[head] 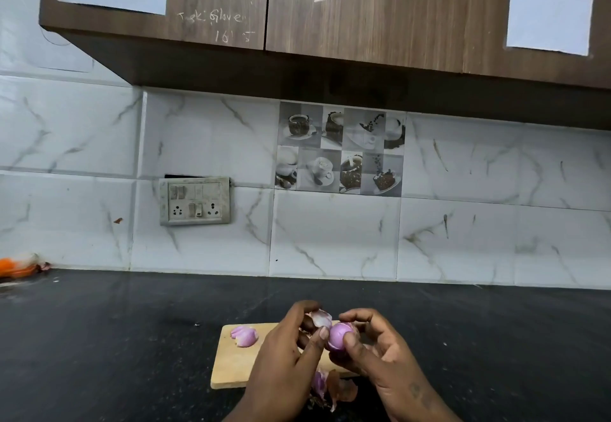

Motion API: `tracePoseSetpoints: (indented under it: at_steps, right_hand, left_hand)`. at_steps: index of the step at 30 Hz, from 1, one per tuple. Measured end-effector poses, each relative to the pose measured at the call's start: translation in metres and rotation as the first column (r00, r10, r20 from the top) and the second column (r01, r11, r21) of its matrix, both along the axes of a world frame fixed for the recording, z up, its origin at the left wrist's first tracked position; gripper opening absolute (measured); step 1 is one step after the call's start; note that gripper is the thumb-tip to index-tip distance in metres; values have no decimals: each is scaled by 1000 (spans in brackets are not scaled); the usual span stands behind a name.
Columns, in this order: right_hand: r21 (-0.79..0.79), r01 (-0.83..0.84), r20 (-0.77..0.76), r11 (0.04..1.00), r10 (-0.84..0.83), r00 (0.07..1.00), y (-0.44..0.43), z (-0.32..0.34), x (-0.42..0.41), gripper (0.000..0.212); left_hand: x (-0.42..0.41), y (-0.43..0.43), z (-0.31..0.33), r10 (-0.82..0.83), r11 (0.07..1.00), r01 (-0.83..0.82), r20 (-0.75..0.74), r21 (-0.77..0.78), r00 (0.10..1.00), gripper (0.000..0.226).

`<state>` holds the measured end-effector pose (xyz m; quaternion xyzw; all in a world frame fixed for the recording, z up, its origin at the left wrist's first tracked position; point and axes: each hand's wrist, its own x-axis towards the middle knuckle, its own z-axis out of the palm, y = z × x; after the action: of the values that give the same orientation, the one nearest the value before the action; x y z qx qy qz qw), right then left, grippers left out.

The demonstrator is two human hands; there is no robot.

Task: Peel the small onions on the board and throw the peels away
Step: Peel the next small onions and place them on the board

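A small purple onion (340, 334) is held above the wooden cutting board (233, 363). My right hand (380, 352) grips it between thumb and fingers. My left hand (284, 359) pinches a loose flap of pale pink peel (320, 318) that curls up from the onion's left side. Another onion (244, 335), split open into pink segments, lies on the board's far left corner. A heap of torn peels (330, 388) sits at the board's near edge, between my wrists and partly hidden by them.
The board lies on a black stone counter (115, 349). A marble-tiled wall with a switch and socket plate (195, 202) stands behind it. Brown wall cabinets (297, 25) hang overhead. Something orange (16, 268) lies at the counter's far left edge.
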<state>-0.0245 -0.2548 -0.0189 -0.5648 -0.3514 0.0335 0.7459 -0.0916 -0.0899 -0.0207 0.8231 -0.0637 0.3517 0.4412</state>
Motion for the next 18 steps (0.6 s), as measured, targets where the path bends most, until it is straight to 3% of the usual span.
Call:
tracePoseSetpoints:
  at_steps: [3,9,12,15,18]
  right_hand:
    - [-31,-40,2,999,40,999,-1,-1,-2,43]
    - [-32,-65,42,997,67,997,-3,1,-4,57]
    - [-1,1,52,1000,-1,999,-3,3,1,73]
    - [15,15,28,1000,-15,999,-1,-2,8,74]
    - [37,-7,-9,999,7,1000,-3,-5,11,76]
  left_hand:
    - [0,2,-1,38,999,-38,-3,-26,999,7]
    - [2,7,0,304,947,-302,2,109,953,22]
    - [1,4,-2,262,947,-258,5,189,965,22]
    - [3,0,-5,214,941,-205,-5,269,977,31]
    - [2,0,-4,187,945,-186,20,268,982,25]
